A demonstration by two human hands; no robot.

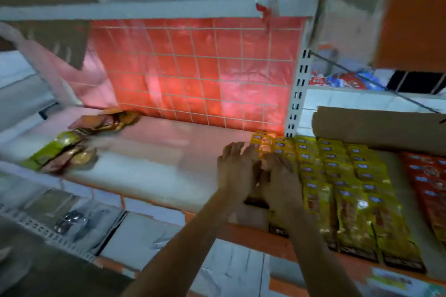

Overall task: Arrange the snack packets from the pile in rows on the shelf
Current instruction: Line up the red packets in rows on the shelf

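From the head camera, both hands lie flat with fingers spread, side by side, near the middle of the white shelf (pixel 149 171). The left hand (pixel 235 169) and the right hand (pixel 281 181) press on the leftmost row of shiny yellow snack packets (pixel 265 149); neither pinches anything. More yellow packet rows (pixel 347 190) run from the back wall to the front edge, and orange-red packets (pixel 429 183) sit beyond them at the right. The loose pile of yellow-green and brown packets (pixel 72 147) lies by the shelf's left edge. Between the pile and the hands the shelf has wide open room. A red grid panel (pixel 205 72) lines the back edge.
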